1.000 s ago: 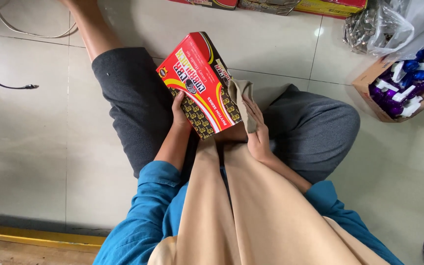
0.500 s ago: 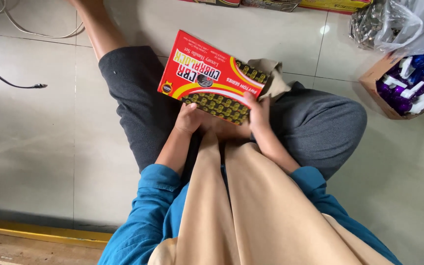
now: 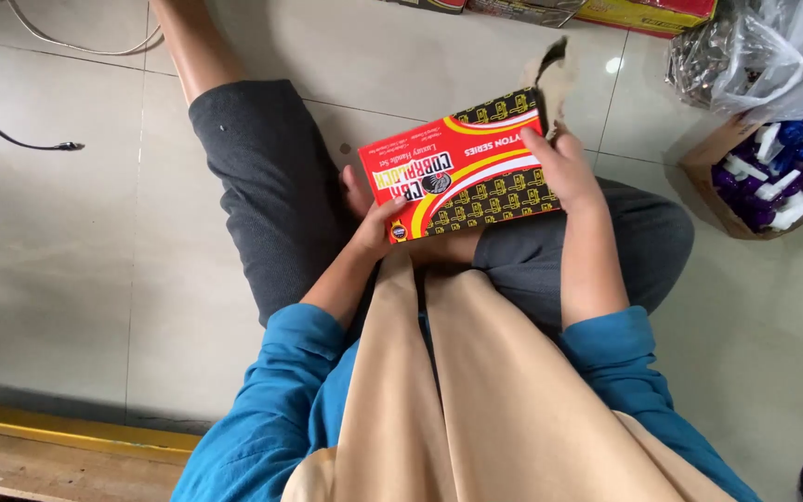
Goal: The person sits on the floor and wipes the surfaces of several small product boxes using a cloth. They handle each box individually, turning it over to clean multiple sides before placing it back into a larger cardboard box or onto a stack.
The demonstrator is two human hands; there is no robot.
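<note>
Pale glossy floor tiles point(image 3: 67, 260) fill the view beneath me; I look down over a beige scarf point(image 3: 439, 400) and blue sleeves point(image 3: 262, 400) at crossed legs in dark grey trousers point(image 3: 271, 186); a flat red, yellow and black carton point(image 3: 462, 177) lies tilted above the lap, its long side running from lower left to upper right; my left hand point(image 3: 369, 218) grips the carton's lower left end, thumb lying on the printed face and fingers underneath; my right hand point(image 3: 564, 167) is closed on the upper right end, fingers curled over the edge beside an opened end flap point(image 3: 552, 79) that stands up from it; a black cable point(image 3: 11, 139) trails on the tiles at far left; a brown cardboard box of blue and purple items point(image 3: 773, 177) sits on the floor at right, well apart from the carton, with a clear plastic bag point(image 3: 755, 51) behind it; a wooden edge with a yellow strip point(image 3: 58, 446) runs along the lower left corner.
</note>
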